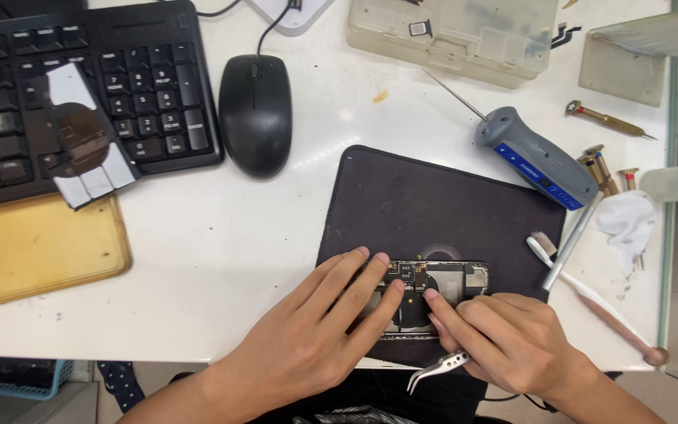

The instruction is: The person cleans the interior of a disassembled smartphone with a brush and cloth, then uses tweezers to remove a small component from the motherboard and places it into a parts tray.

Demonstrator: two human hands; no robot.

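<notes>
Your left hand (308,334) and right hand (504,338) cover most of the opened phone with its bare circuit boards (437,281), so its near half and left end are hidden from you. The curved metal tweezers (437,369) disappear under your right palm, their tips unseen. The black keyboard (80,86) is cut off at the left and far edges.

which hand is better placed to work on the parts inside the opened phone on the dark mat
Probably the right hand: it holds the silver metal tweezers, with a fingertip already over the exposed parts of the opened phone. The left hand lies flat across the phone's other end, seemingly steadying it.
</notes>
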